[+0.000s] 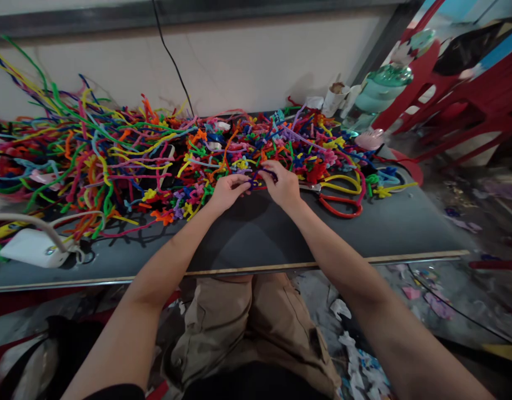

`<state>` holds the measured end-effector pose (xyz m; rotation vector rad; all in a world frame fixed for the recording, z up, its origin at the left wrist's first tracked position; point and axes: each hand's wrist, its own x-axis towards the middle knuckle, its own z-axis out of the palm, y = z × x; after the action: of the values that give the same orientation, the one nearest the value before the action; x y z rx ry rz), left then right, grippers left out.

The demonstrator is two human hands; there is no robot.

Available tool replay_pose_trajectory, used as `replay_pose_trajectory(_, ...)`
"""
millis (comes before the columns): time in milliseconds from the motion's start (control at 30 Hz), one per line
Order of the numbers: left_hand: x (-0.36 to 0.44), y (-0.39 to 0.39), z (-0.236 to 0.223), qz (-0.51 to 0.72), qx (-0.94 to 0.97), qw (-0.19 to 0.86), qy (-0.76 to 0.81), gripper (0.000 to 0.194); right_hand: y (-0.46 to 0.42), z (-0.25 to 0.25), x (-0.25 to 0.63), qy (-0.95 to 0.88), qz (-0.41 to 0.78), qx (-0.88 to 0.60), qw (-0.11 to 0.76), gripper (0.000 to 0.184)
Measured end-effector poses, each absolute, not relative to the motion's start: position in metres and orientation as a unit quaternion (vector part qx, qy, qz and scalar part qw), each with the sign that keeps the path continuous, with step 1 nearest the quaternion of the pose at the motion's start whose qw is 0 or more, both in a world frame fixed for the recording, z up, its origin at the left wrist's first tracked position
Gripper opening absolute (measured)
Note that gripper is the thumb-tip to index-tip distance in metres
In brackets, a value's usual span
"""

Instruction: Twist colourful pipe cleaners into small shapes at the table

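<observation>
Between my two hands is a dark blue-purple pipe cleaner [254, 181], bent into small loops. My left hand [229, 190] pinches its left side with thumb and forefinger. With closed fingertips, my right hand [282, 182] grips the looped upper right part. Both hands are just above the near edge of a large heap of coloured pipe cleaners [134, 150], many of them twisted into small flower-like shapes. Scissors with one yellow and one red handle loop [341, 206] lie right of my right hand, their blades partly hidden behind it.
A dark tabletop [256, 239] runs to a pale front edge above my knees. At the left sits a white power adapter [34, 248] with a cable. A green transparent bottle [383, 91] and a paper cup [334, 99] stand back right. Red chairs [468, 105] are beyond the right end.
</observation>
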<state>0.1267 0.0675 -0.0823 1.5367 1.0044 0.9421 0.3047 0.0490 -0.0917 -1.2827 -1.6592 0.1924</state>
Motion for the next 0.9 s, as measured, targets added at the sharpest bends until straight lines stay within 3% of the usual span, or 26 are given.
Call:
replay_pose_trajectory(100, 0.125, 0.067, -0.08, 0.381, 0.654, 0.527, 0.386, 0.02, 0.046, -0.091, 0.298, -0.633, 0.135, -0.529, 0.548, 0.023)
replay_pose_trajectory(233, 0.124, 0.067, -0.079, 0.363, 0.679, 0.53, 0.355, 0.02, 0.041, -0.09, 0.286, -0.624, 0.195, -0.511, 0.558, 0.027)
replay_pose_trajectory(533, 0.122, 0.061, -0.07, 0.389, 0.673, 0.488, 0.396, 0.039, 0.043, -0.085, 0.292, -0.755, 0.184, -0.419, 0.47, 0.025)
replay_pose_trajectory(733, 0.125, 0.06, -0.068, 0.407, 0.655, 0.478, 0.42, 0.027, 0.042, -0.079, 0.299, -0.778, 0.22, -0.381, 0.45, 0.024)
replay_pose_trajectory(900, 0.129, 0.06, -0.071, 0.444, 0.62, 0.49, 0.423, 0.029, 0.044, -0.083, 0.298, -0.743, 0.286, -0.36, 0.487, 0.039)
